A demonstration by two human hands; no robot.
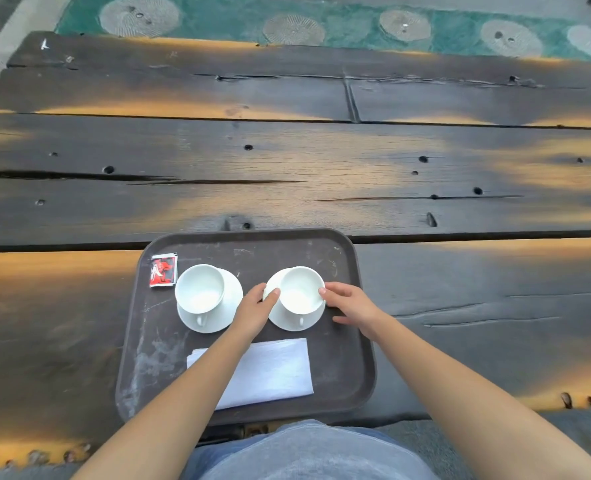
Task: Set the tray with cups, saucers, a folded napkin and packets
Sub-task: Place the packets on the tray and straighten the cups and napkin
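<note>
Steadying the right cup on the right saucer looks like the closing touch of the job. The left hand grips that cup's left side, with the thumb laid on the rim. The right hand is loosely spread and holds nothing, one fingertip touching the opposite rim. The cup stands toward its saucer's far side with its handle turned to the tray's near edge; I cannot tell whether it is fully seated.

Everything the task names is already on the tray, which lies at the near edge of the wooden surface. The left cup sits on the left saucer at the tray's middle left. The packets are in its far left corner. The folded napkin lies along its near edge, partly under the left forearm. By my reckoning, all that remains is to centre the right cup and let go.
</note>
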